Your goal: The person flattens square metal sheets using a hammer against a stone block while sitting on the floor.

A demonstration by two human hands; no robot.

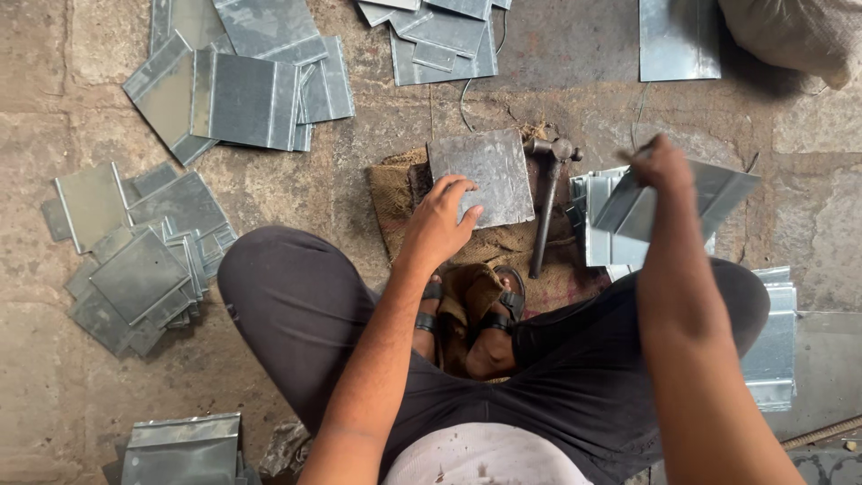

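Stone floor lay under us, strewn with metal sheets [242,94]. Our left hand [440,220] pressed spread fingers on the block [480,175]; our right hand [660,162] gripped a folded sheet [673,202] beside the hammer [549,202].

I see the metal block [480,177] on the sacking [503,247] ahead of my feet, my left hand [440,223] touching its near edge. The hammer [548,202] lies just right of it. Right again sits a stack of sheets [597,224], my right hand [660,164] holding a folded sheet [687,202] above it. Sheet piles [144,260] lie on the floor [269,193] left
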